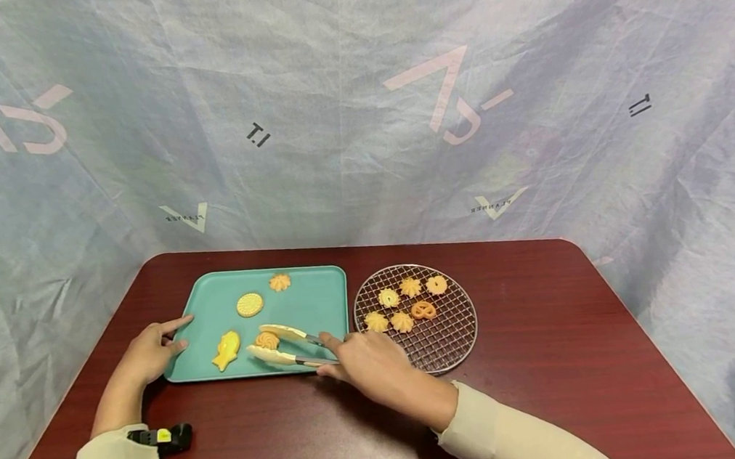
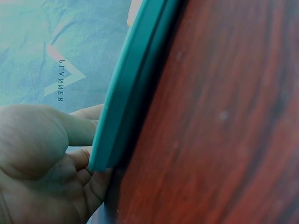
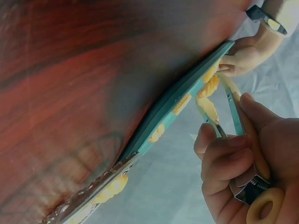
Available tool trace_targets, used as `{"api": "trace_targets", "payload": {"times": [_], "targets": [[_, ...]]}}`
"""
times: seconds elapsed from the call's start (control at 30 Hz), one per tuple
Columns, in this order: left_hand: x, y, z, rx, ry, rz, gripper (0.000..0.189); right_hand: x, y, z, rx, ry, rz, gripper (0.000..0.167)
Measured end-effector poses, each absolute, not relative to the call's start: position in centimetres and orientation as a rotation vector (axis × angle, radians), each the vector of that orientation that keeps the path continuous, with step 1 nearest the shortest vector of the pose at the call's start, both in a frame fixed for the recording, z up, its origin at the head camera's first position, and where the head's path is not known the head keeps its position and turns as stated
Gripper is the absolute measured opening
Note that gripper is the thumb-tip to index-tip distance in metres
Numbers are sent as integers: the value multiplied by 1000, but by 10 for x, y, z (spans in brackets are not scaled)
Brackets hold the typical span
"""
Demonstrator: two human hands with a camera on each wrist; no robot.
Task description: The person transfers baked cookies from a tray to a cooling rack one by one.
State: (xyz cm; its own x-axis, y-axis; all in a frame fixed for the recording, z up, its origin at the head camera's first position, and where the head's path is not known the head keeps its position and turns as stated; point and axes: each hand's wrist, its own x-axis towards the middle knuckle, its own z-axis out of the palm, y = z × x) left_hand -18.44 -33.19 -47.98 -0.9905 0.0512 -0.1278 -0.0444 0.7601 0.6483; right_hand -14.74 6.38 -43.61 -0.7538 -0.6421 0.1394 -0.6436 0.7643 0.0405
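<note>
My right hand grips a pair of tongs with cream-coloured tips. Those tips stand on either side of a round swirl cookie over the teal tray. The right wrist view shows the tongs' ring end below the palm and the swirl cookie near the tips. At the tray's left edge, my left hand holds the rim, thumb over the top. A fish-shaped cookie, a round patterned cookie and a flower-shaped cookie also lie on the tray.
Right of the tray, a round wire rack bears several flower-shaped cookies and a pretzel. Both stand on a dark red wooden table. A printed cloth hangs behind and at both sides.
</note>
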Motion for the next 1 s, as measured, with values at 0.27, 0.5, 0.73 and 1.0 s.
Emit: {"api": "trace_targets", "payload": {"times": [0.27,0.5,0.73,1.0], "targets": [[-184,-332,-480,12,2820,1040,52,-148,75,-434,1033,-2794,67,58],[-184,-332,-481,7,2819,1036,52,-145,86,-430,1018,-2829,135,58],[-185,-333,-483,10,2824,1036,52,-145,99,-430,1027,-2782,208,56],[-184,-332,-483,3,2816,1050,52,-142,112,-429,956,-2762,190,53]]}}
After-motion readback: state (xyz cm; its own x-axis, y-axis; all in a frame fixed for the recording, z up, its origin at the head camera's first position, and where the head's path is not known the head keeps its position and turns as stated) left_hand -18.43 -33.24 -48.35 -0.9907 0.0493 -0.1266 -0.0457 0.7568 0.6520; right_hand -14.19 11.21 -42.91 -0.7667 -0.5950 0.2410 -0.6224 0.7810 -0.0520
